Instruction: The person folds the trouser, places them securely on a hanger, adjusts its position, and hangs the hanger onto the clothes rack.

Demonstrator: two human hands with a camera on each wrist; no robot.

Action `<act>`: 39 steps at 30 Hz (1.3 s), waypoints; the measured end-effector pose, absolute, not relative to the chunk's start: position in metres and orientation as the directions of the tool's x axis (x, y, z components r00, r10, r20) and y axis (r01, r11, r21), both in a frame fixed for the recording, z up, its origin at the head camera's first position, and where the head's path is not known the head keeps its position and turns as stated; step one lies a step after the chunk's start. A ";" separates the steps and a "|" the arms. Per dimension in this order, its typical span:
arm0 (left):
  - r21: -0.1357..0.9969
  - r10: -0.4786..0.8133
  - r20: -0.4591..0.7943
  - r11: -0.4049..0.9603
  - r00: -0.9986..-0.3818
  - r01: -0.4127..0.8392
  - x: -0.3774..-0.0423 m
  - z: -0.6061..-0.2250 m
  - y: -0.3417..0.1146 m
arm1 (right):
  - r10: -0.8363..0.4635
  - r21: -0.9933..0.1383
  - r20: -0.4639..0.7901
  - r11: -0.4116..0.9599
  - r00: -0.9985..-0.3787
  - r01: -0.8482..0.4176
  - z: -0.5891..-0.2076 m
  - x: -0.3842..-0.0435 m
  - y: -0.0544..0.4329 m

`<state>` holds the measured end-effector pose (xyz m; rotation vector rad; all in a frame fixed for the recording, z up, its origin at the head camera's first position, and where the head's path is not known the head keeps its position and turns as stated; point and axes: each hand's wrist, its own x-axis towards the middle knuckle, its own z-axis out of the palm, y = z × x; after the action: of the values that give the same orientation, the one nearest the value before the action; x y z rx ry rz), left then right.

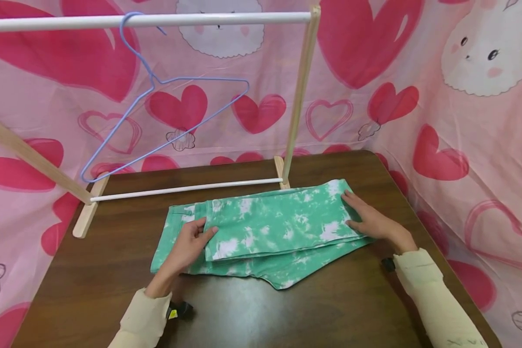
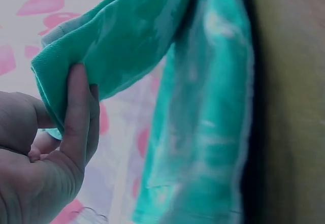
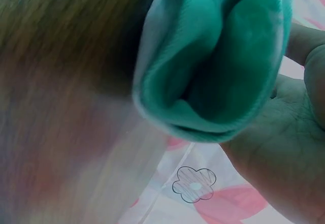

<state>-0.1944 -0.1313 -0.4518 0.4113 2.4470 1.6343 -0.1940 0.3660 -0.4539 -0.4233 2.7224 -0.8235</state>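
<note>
A pair of green and white tie-dye trousers (image 1: 278, 220) lies on the table, the legs folded back over the upper part. The waistband end points left, and the crotch sticks out toward the front. My left hand (image 1: 190, 244) pinches the near-left end of the upper layer between thumb and fingers; in the left wrist view that leg end (image 2: 117, 46) is lifted off the layer below. At the right fold, my right hand (image 1: 371, 223) rests with spread fingers against the edge. In the right wrist view the folded cloth (image 3: 213, 82) hides the right fingertips.
Behind the trousers stands a rack with a white top rail (image 1: 226, 19) and wooden posts. A blue hanger (image 1: 169, 79) hangs from it. The brown table (image 1: 235, 319) is bounded at the back and right by a pink heart-print cloth (image 1: 343, 121).
</note>
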 end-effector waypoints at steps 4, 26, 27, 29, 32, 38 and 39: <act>0.941 0.344 0.034 0.306 -0.938 0.146 -0.193 -0.439 -0.136 | -0.350 -0.571 -0.174 0.798 -0.920 -0.196 -0.452 -0.192 0.362; 0.999 0.405 0.048 -0.004 -0.913 0.051 -0.189 -0.395 -0.198 | -0.407 -0.591 -0.188 0.774 -0.894 -0.228 -0.452 -0.188 0.341; 0.999 0.405 0.042 -0.005 -0.913 0.043 -0.189 -0.395 -0.201 | -0.411 -0.590 -0.189 0.774 -0.892 -0.232 -0.452 -0.188 0.339; 1.000 0.412 0.029 -0.009 -0.911 0.028 -0.189 -0.396 -0.207 | -0.418 -0.592 -0.197 0.771 -0.887 -0.232 -0.452 -0.187 0.338; 1.000 0.419 0.009 0.013 -0.908 0.016 -0.190 -0.401 -0.216 | -0.429 -0.599 -0.206 0.766 -0.880 -0.233 -0.453 -0.187 0.336; 0.989 0.421 -0.086 0.146 -0.903 -0.026 -0.195 -0.418 -0.229 | -0.438 -0.590 -0.230 0.773 -0.869 -0.234 -0.457 -0.186 0.333; 0.984 0.417 -0.103 0.174 -0.903 -0.032 -0.196 -0.421 -0.231 | -0.440 -0.586 -0.234 0.775 -0.867 -0.235 -0.458 -0.186 0.333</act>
<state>-0.1965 -0.2312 -0.4207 0.3657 2.1070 1.7804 -0.1856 0.3329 -0.4578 -0.5152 2.6094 -0.7933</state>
